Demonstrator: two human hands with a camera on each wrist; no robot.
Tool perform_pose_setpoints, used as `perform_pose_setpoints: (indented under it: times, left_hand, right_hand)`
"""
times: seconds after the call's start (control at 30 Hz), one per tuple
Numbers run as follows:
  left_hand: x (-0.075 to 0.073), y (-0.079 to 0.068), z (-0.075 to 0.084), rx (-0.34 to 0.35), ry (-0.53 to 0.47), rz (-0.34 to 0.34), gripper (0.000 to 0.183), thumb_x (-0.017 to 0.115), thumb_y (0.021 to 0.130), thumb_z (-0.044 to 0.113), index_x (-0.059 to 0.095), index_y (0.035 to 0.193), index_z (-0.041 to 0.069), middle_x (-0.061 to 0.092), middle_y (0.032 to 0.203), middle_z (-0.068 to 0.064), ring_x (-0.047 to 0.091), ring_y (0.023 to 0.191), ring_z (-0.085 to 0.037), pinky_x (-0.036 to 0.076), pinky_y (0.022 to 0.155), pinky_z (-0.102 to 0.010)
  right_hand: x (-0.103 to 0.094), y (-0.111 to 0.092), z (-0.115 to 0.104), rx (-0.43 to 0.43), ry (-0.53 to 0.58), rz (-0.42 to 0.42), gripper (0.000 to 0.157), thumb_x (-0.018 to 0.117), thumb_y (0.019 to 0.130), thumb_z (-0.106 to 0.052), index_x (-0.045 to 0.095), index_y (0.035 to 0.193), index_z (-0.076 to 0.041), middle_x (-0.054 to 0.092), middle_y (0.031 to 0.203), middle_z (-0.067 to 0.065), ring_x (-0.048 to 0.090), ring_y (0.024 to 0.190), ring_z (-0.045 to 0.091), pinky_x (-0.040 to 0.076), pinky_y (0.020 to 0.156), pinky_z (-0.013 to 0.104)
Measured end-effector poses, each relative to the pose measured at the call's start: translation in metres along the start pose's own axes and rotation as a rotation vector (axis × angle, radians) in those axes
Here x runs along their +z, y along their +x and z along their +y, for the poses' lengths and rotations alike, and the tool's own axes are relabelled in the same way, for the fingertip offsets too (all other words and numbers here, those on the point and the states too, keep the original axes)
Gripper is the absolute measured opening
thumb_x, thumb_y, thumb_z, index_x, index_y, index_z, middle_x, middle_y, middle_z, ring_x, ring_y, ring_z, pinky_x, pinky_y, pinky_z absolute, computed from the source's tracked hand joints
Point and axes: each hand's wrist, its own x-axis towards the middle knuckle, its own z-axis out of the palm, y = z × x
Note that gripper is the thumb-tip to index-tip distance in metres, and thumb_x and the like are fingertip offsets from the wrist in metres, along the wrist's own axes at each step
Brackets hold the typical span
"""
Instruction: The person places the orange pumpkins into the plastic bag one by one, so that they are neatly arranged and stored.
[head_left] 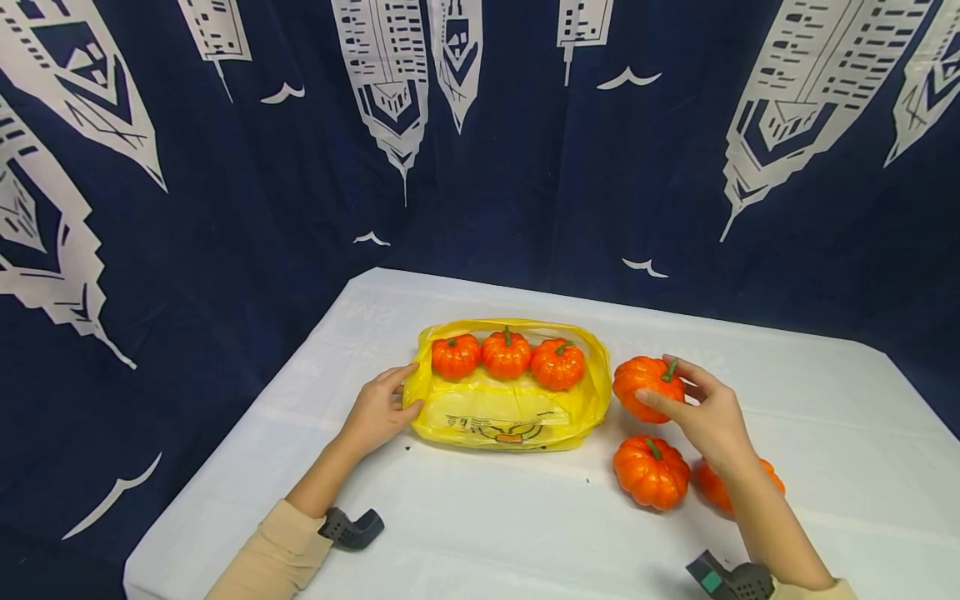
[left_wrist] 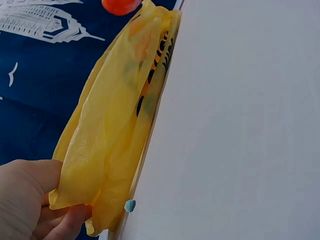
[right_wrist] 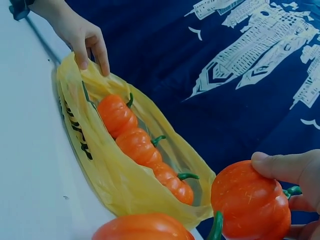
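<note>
A yellow plastic bag (head_left: pixel 495 425) lies open on the table with three small orange pumpkins (head_left: pixel 506 355) in a row inside. At its left end, my left hand (head_left: pixel 381 410) holds the bag's edge; in the left wrist view, the thumb and fingers grip the yellow plastic (left_wrist: pixel 100 150). My right hand (head_left: pixel 708 412) grips another orange pumpkin (head_left: pixel 641 388) with a green stem, just right of the bag. In the right wrist view this held pumpkin (right_wrist: pixel 250 202) is beside the bag's near end. Below my right hand sits a pumpkin (head_left: pixel 651 472), and my forearm partly hides one more pumpkin (head_left: pixel 712 487).
The white-covered table (head_left: pixel 480 525) extends around the bag. Behind it hangs a dark blue curtain (head_left: pixel 525 192) with white building and bird shapes. Dark devices (head_left: pixel 351 529) are strapped at both wrists.
</note>
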Motion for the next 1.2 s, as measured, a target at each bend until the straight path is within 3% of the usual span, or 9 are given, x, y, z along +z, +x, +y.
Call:
perform_pose_setpoints:
  times: [0.37,0.63,1.2]
  left_hand:
    - [-0.001,-0.001,0.0,-0.008,0.009,0.004,0.059,0.072,0.084,0.008,0.051,0.137,-0.005,0.052,0.136,-0.023,0.064,0.104,-0.035,0.058,0.076,-0.031]
    - [0.0,0.0,-0.002,0.013,0.019,0.005,0.059,0.072,0.084,0.007,0.051,0.137,-0.005,0.052,0.135,-0.024,0.064,0.103,-0.035,0.058,0.076,-0.031]
    - [-0.001,0.0,0.0,0.014,0.005,0.008,0.058,0.072,0.084,0.006,0.051,0.137,-0.005,0.052,0.135,-0.023,0.064,0.103,-0.035,0.058,0.075,-0.029]
  right_hand:
    - [0.016,0.002,-0.014,-0.056,0.019,-0.039,0.087,0.073,0.083,-0.05,0.035,0.152,-0.015,0.03,0.154,0.019,0.027,0.137,0.044,0.036,0.104,0.062]
    - [0.038,0.004,-0.028,-0.123,0.044,-0.092,0.082,0.075,0.084,-0.044,0.039,0.15,-0.013,0.037,0.15,0.018,0.039,0.131,0.04,0.045,0.1,0.049]
    - [0.084,0.01,-0.05,-0.172,0.057,-0.161,0.083,0.079,0.082,-0.035,0.039,0.148,-0.003,0.041,0.147,0.018,0.042,0.129,0.039,0.044,0.103,0.048]
